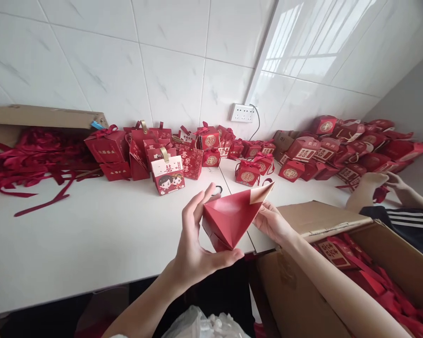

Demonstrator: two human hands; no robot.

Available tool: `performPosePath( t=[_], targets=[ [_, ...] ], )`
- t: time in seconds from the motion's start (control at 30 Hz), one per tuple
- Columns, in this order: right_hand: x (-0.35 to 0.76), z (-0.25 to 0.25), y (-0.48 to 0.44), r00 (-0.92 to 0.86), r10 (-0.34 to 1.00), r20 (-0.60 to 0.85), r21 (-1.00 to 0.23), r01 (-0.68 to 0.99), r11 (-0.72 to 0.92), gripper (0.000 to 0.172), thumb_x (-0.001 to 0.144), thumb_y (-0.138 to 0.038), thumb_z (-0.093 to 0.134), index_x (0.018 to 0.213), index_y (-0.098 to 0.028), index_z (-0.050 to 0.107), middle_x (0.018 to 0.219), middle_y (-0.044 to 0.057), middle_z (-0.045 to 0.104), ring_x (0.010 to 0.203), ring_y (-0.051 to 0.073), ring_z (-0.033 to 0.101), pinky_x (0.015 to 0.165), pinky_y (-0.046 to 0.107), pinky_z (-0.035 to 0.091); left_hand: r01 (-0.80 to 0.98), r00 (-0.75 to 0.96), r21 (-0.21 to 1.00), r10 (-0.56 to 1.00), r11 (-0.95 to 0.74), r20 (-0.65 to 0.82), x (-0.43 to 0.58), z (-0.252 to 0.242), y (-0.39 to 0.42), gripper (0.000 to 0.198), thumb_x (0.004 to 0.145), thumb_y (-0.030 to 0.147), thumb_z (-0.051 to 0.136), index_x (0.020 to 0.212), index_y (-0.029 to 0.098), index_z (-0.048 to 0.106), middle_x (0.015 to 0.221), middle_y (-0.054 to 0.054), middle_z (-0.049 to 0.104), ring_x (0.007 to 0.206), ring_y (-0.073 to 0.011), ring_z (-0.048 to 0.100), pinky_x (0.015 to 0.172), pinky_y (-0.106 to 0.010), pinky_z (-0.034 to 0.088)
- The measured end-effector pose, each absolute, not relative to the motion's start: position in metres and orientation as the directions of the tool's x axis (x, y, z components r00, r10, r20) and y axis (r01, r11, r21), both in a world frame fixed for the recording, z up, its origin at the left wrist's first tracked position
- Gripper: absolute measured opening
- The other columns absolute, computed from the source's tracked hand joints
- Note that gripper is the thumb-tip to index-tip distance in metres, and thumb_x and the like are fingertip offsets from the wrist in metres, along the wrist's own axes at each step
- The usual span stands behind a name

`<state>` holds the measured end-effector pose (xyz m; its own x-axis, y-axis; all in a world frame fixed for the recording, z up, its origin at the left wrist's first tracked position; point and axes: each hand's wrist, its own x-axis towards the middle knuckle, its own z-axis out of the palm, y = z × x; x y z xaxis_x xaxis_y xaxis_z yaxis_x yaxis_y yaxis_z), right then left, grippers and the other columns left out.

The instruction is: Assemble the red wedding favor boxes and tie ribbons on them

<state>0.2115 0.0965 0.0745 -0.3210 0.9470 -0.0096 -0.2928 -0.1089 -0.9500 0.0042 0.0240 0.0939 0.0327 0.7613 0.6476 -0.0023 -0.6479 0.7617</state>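
A red folded paper gift box (229, 216) is held up over the front edge of the table, with its creased triangular side turned toward me. My left hand (193, 244) wraps round its left side, thumb along the bottom corner and fingers behind the upper left. At the box's right side, my right hand (273, 223) pinches the edge below a pale flap that sticks up; part of its fingers are hidden behind the card. A small black loop (216, 189) shows just behind the box.
Finished-looking red boxes (167, 173) stand along the wall, with a big heap (324, 145) at right. Red ribbons (38, 150) spill from a carton at left. An open carton (289, 277) stands at right front. Another person's hand (396, 183) rests near the heap.
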Motion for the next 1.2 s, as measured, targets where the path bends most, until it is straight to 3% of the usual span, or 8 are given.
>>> performPosePath(
  t=[0.13, 0.27, 0.47, 0.57, 0.8, 0.9, 1.0, 1.2],
  targets=[
    [0.213, 0.076, 0.094, -0.337, 0.942, 0.009, -0.938, -0.328, -0.109, 0.023, 0.069, -0.042, 0.073, 0.077, -0.023, 0.064, 0.076, 0.001, 0.068, 0.069, 0.014, 0.065, 0.066, 0.027, 0.055, -0.017, 0.007, 0.768, 0.768, -0.640, 0.641, 0.001, 0.093, 0.025, 0.088, 0.069, 0.047, 0.072, 0.138, 0.026, 0.022, 0.145, -0.017, 0.032, 0.132, -0.0314, 0.037, 0.105, -0.049, 0.038],
    [0.216, 0.085, 0.090, -0.310, 0.950, -0.024, -0.944, -0.305, -0.123, 0.030, 0.063, -0.045, 0.076, 0.079, -0.022, 0.064, 0.076, 0.002, 0.068, 0.066, 0.015, 0.064, 0.061, 0.027, 0.055, -0.100, -0.114, 0.805, 0.811, -0.584, 0.574, -0.004, 0.093, 0.029, 0.075, 0.071, 0.052, 0.068, 0.132, 0.027, 0.032, 0.134, -0.014, 0.048, 0.117, -0.0274, 0.053, 0.089, -0.038, 0.053],
    [0.213, 0.120, 0.080, -0.155, 0.987, 0.042, -0.977, -0.213, 0.009, 0.034, 0.059, -0.047, 0.078, 0.069, -0.022, 0.058, 0.061, -0.001, 0.062, 0.049, 0.013, 0.057, 0.045, 0.026, 0.048, -0.478, -0.160, 0.829, 0.957, -0.290, 0.242, -0.003, 0.073, 0.036, 0.054, 0.080, 0.056, 0.054, 0.121, 0.024, 0.042, 0.113, -0.010, 0.063, 0.094, -0.0244, 0.066, 0.074, -0.035, 0.057],
    [0.210, 0.138, 0.079, -0.077, 0.994, 0.076, -0.981, -0.183, 0.060, 0.030, 0.062, -0.043, 0.077, 0.067, -0.020, 0.058, 0.061, -0.002, 0.063, 0.049, 0.011, 0.057, 0.045, 0.023, 0.047, -0.591, -0.097, 0.789, 0.986, -0.164, 0.133, 0.005, 0.053, 0.031, 0.060, 0.079, 0.057, 0.053, 0.125, 0.021, 0.042, 0.112, -0.012, 0.063, 0.101, -0.0280, 0.063, 0.078, -0.038, 0.055],
    [0.210, 0.151, 0.079, 0.063, 0.929, 0.366, -0.929, 0.083, 0.360, 0.022, 0.077, -0.039, 0.065, 0.070, -0.019, 0.060, 0.065, -0.002, 0.060, 0.054, 0.008, 0.053, 0.048, 0.019, 0.044, -0.577, -0.069, 0.795, 0.982, -0.185, 0.178, 0.028, 0.015, 0.017, 0.072, 0.062, 0.059, 0.069, 0.121, 0.020, 0.051, 0.114, -0.013, 0.061, 0.102, -0.0324, 0.061, 0.081, -0.041, 0.054],
    [0.208, 0.153, 0.072, 0.027, 0.824, 0.565, -0.790, 0.305, 0.532, 0.013, 0.083, -0.032, 0.058, 0.078, -0.020, 0.059, 0.075, 0.000, 0.059, 0.065, 0.010, 0.056, 0.048, 0.018, 0.045, -0.606, -0.097, 0.775, 0.984, -0.179, 0.151, 0.036, 0.013, 0.015, 0.070, 0.062, 0.058, 0.069, 0.119, 0.021, 0.053, 0.109, -0.012, 0.063, 0.093, -0.0301, 0.064, 0.076, -0.040, 0.056],
    [0.204, 0.156, 0.061, -0.117, 0.654, 0.747, -0.505, 0.540, 0.674, 0.007, 0.085, -0.021, 0.055, 0.088, -0.020, 0.061, 0.092, 0.005, 0.056, 0.081, 0.013, 0.057, 0.046, 0.017, 0.047, -0.615, -0.123, 0.764, 0.981, -0.194, 0.150, 0.042, 0.015, 0.014, 0.067, 0.059, 0.056, 0.072, 0.114, 0.022, 0.056, 0.103, -0.011, 0.065, 0.091, -0.0293, 0.064, 0.077, -0.041, 0.055],
    [0.202, 0.167, 0.043, -0.257, 0.523, 0.813, -0.223, 0.692, 0.686, 0.015, 0.089, -0.014, 0.049, 0.099, -0.018, 0.058, 0.102, 0.009, 0.051, 0.070, 0.009, 0.059, 0.052, 0.023, 0.051, -0.645, -0.101, 0.729, 0.971, -0.228, 0.215, 0.049, 0.014, 0.013, 0.064, 0.061, 0.056, 0.069, 0.114, 0.023, 0.055, 0.103, -0.010, 0.065, 0.093, -0.0307, 0.064, 0.079, -0.043, 0.055]
  ],
)
